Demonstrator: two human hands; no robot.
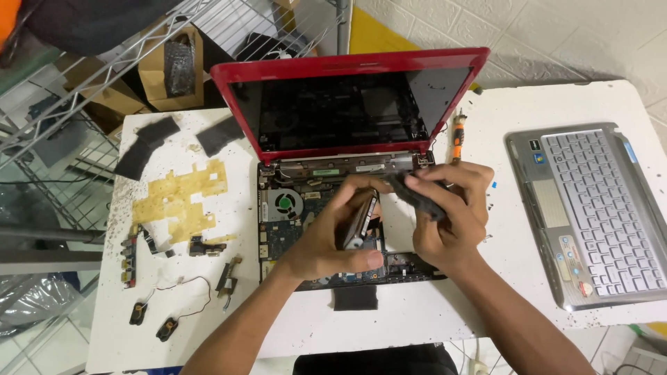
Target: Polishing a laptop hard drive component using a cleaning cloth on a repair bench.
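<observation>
A red laptop [347, 69] stands open on the white table [535, 118] with its keyboard cover removed, so the motherboard and fan [285, 205] show. My left hand [326, 239] holds a flat metal drive [360, 221] on edge above the board. My right hand [448, 212] grips a dark plastic bracket piece [417, 194] at the drive's far end. Both hands hover over the right half of the open base.
A silver keyboard top case [590, 215] lies at the right. An orange-handled screwdriver [457, 139] rests by the hinge. Yellow film [177, 201], black pads [146, 146], small boards and wired speakers [167, 316] lie at the left. A wire rack [83, 90] stands beyond the table.
</observation>
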